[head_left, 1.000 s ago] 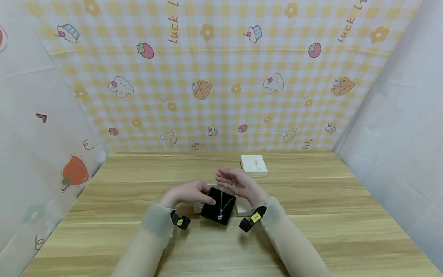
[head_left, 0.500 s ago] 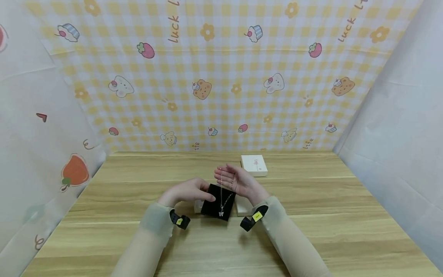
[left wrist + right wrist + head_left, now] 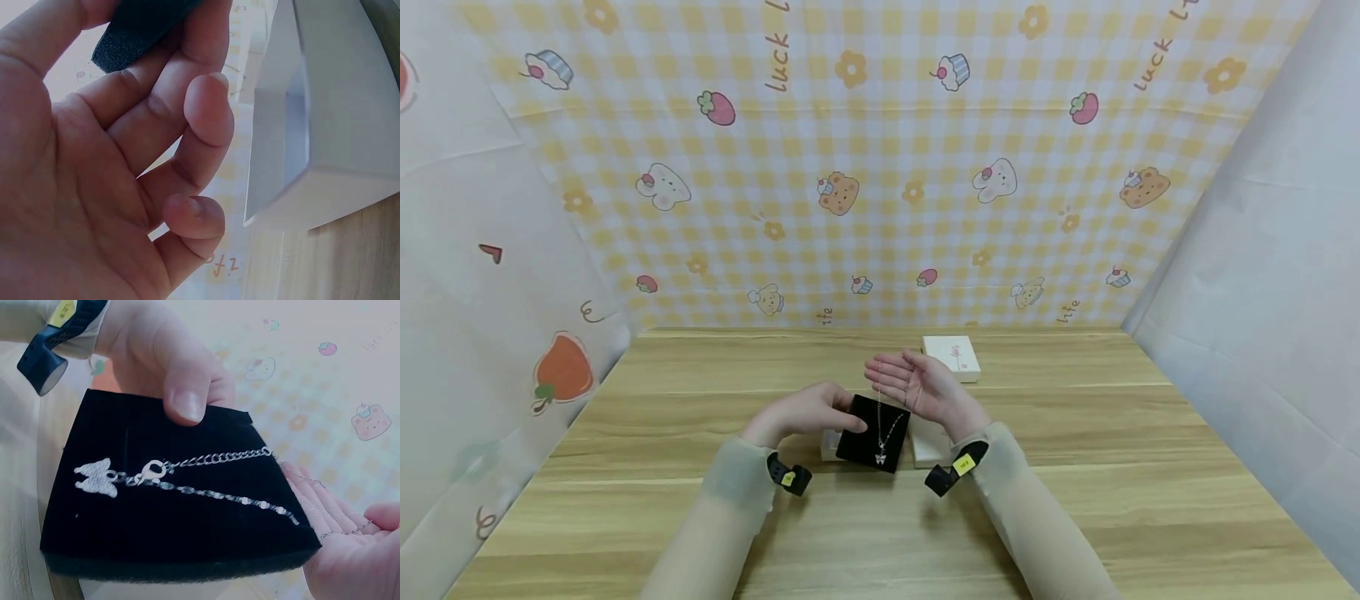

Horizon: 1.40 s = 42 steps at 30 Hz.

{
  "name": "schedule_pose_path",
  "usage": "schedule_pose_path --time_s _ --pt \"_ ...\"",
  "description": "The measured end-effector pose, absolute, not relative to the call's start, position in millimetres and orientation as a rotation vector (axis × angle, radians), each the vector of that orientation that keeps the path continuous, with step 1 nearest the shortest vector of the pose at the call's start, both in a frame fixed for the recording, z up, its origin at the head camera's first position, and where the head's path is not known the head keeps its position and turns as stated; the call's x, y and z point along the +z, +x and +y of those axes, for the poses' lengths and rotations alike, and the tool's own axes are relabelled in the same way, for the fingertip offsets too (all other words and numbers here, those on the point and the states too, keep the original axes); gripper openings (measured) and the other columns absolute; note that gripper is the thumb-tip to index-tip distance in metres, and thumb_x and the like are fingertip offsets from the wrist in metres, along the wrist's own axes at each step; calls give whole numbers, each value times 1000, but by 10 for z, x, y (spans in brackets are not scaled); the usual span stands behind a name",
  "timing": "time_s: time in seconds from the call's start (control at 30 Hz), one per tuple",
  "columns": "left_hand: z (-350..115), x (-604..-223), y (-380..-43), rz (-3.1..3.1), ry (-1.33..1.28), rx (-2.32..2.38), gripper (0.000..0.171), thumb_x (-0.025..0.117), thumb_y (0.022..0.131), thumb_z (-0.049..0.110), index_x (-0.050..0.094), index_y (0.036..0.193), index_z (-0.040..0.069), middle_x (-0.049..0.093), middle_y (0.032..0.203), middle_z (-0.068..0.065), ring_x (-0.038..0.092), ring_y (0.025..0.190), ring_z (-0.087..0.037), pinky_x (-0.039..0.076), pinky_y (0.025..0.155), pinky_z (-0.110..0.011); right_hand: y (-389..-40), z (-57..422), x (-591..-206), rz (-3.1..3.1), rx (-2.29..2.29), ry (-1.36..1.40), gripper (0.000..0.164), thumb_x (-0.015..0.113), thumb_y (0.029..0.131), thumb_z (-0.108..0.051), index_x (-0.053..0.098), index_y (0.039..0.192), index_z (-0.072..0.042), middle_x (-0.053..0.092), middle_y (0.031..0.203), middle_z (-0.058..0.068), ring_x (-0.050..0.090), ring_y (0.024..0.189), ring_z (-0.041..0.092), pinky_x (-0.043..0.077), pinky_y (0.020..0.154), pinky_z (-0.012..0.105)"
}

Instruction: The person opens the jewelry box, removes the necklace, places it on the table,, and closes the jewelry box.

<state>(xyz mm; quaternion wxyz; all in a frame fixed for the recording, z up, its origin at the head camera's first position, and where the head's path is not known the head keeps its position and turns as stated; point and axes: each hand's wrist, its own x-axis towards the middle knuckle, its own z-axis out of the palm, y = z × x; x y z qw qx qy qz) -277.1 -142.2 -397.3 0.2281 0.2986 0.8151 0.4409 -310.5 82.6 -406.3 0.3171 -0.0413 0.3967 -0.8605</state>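
A black foam jewellery pad (image 3: 859, 450) is held by my left hand (image 3: 808, 412), thumb on its upper face and fingers beneath. On the pad lies a silver necklace (image 3: 219, 457) with a butterfly pendant (image 3: 96, 477) and a lobster clasp (image 3: 152, 470). Its chain runs past the pad's far edge to my right hand (image 3: 928, 390), whose palm faces up and inward with fingers nearly straight. Thin strands of the chain lie across those fingers and the palm. In the left wrist view the pad's dark corner (image 3: 122, 47) shows between thumb and fingers.
An open white box (image 3: 828, 448) stands on the wooden table, partly hidden behind the pad. Right of it, under my right wrist, lies another white box piece (image 3: 929, 450). Farther back sits a white box with pink print (image 3: 953, 358). A patterned cloth (image 3: 880, 183) hangs behind.
My right hand has risen slightly and turned its palm more upward, its fingers straightening with the chain across them. The pad has tilted and shifted a little away from me.
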Motion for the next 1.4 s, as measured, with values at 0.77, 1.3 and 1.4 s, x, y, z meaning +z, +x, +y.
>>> schedule_pose_path --time_s 0.77,1.3,1.4 --pt "-1393 -4005 -2780 2248 806 1171 33 67 85 21 45 61 17 38 55 8 30 48 -7 26 47 -23 -3096 886 -3966 802 -2351 -49 53 20 108 -25 16 151 6 18 156 23 25 142 32 32 108 37" --pt "-1387 -4034 -2796 2242 826 1150 33 67 85 22 44 62 17 37 55 8 29 49 -7 26 48 -23 -3080 905 -3917 765 -2375 -30 53 20 108 -26 17 151 4 19 156 23 25 142 31 33 107 37" --pt "-1386 -4037 -2797 2240 822 1148 33 67 86 23 45 62 17 37 55 8 30 49 -7 26 48 -23 -3084 902 -3917 758 -2372 -26 53 21 108 -26 17 151 4 20 156 22 25 142 30 33 107 37"
